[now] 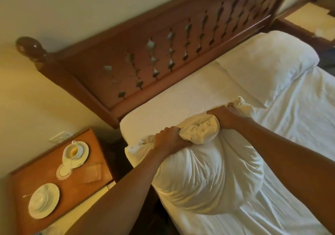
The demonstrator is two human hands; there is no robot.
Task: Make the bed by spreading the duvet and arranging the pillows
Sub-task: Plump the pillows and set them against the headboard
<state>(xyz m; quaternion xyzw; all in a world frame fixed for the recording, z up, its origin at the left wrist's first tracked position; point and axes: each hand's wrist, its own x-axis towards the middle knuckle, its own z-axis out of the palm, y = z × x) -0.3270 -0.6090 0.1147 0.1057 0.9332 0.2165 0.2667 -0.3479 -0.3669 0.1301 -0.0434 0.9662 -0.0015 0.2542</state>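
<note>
"Pillow (204,176) on the near left side of the bed, plump end toward you. How will it handle?"

"Light and soft, I judge. It sags and creases wherever it is squeezed. The white case is thin, smooth cloth, drawn into fan folds toward the open end."

"And your hold?"

"At that open end. The left hand (170,140) has its fingers curled tight round a bunch of case at the left corner. The right hand (226,117) grips the far right corner, fingers closed into the cloth. Between them the cream filling (199,131) bulges out, lumpy and rumpled. The corners are the place to grip, since the middle of the pillow would only give way."

"What lies under it?"

"A white cover (290,144), sheet or duvet I cannot tell, limp and wrinkled, running off to the right. Beyond the hands the mattress (163,111) shows a smooth, taut top with a rounded corner."

"To the left?"

"A wooden bedside surface (45,171) with a round white plate (43,200) nearest, then a lace doily (63,171), then a china cup (72,150) on its saucer. All fragile, and near the left arm."

"Farther off?"

"A second pillow (268,62) lies flat at the far right, just beside the headboard (145,53), which is hard dark wood with carved cut-outs."
</note>
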